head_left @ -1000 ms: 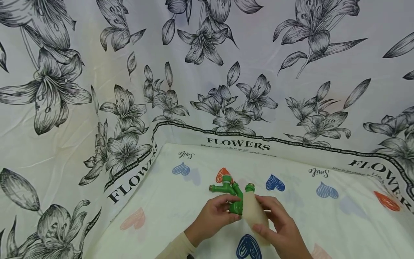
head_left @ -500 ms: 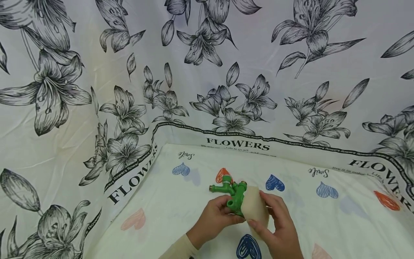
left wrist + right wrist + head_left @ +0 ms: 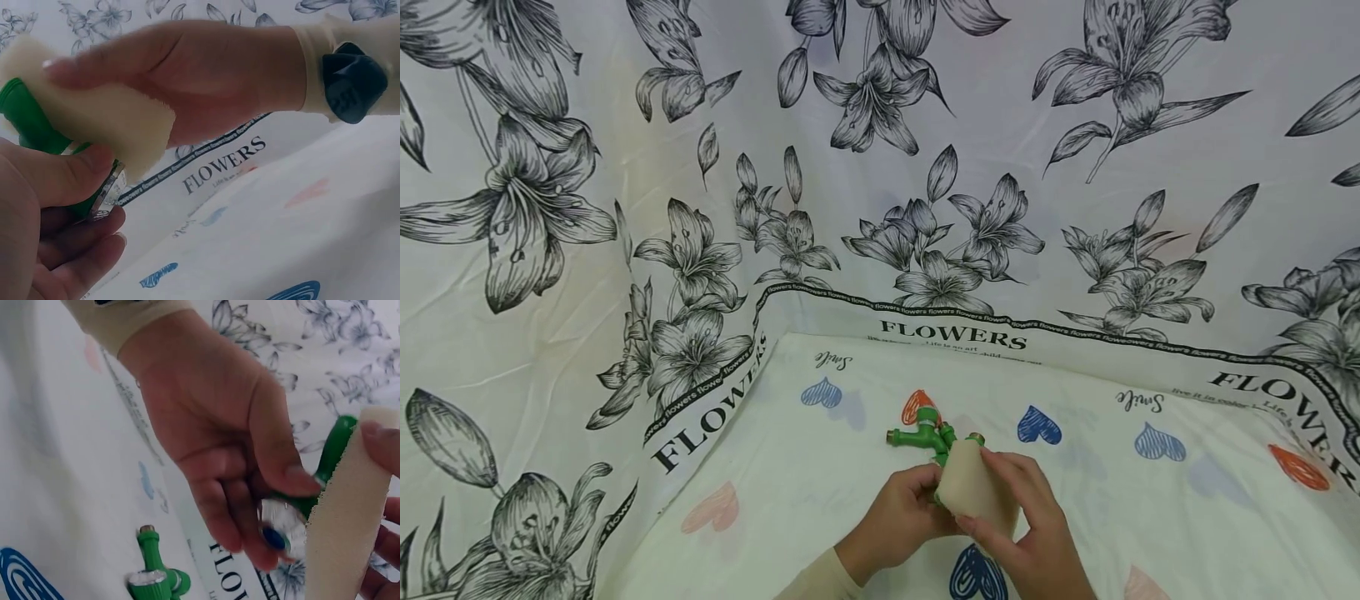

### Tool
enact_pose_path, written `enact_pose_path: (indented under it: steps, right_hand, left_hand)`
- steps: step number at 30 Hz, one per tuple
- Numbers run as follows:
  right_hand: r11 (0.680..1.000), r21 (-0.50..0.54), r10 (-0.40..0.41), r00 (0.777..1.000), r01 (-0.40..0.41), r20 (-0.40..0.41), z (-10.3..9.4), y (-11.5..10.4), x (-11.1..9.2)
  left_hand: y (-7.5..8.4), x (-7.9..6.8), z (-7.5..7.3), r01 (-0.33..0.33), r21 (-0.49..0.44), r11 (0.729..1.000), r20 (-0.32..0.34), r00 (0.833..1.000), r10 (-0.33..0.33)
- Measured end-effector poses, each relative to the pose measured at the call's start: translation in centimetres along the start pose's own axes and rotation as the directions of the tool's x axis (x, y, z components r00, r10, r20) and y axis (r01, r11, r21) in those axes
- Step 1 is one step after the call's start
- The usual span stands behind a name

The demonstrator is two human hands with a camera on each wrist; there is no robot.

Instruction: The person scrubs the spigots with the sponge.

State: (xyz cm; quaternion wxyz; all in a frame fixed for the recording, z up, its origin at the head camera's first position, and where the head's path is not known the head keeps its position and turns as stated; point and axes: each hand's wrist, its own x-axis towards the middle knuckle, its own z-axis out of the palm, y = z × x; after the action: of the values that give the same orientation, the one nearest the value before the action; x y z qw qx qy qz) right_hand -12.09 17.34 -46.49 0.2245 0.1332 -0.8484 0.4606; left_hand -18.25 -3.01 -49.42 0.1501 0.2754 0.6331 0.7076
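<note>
In the head view my left hand [image 3: 897, 515] grips a green tap [image 3: 26, 117], which is mostly hidden behind a cream sponge-like pad [image 3: 976, 485]. Only the tap's brass-tipped end shows above the pad there. My right hand [image 3: 1036, 518] holds this pad against the tap, fingers on its far side and thumb on the near side. The left wrist view has the left thumb pressing the tap's green body beside a shiny metal part. A blue spot shows on the tap near the left fingers in the right wrist view.
A second green tap [image 3: 919, 435] with a brass-threaded end lies on the table just beyond the hands. The white tablecloth [image 3: 805, 467] bears printed hearts. Behind and to the left hangs a white curtain [image 3: 985, 250] with black flowers.
The held tap turned in my left hand, showing its round opening half a second ago. The pad has since shifted left and now covers most of it. The second tap stays put.
</note>
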Motion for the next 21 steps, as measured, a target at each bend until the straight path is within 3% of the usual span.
enact_pose_path:
  steps: [4, 10, 17, 21]
  right_hand:
    - [0.998, -0.028, 0.049, 0.998, -0.050, -0.044, -0.3, 1.0, 0.4]
    - [0.990, -0.075, 0.114, 0.987, -0.122, -0.110, -0.3, 2.6, 0.4]
    - [0.987, -0.019, 0.157, 0.986, -0.158, -0.053, -0.2, 1.8, 0.1]
    - [0.976, 0.006, 0.220, 0.976, -0.220, 0.005, 0.1, 0.8, -0.1]
  left_hand:
    - [-0.1, -0.1, 0.0, -0.009, -0.059, 0.998, 0.057, 0.998, 0.012]
    - [-0.4, -0.2, 0.0, -0.021, -0.043, 0.999, 0.080, 0.997, 0.024]
    - [-0.4, -0.1, 0.0, -0.024, -0.030, 0.999, 0.068, 0.997, 0.026]
    - [-0.5, 0.0, -0.1, 0.004, -0.041, 0.999, 0.054, 0.999, -0.002]
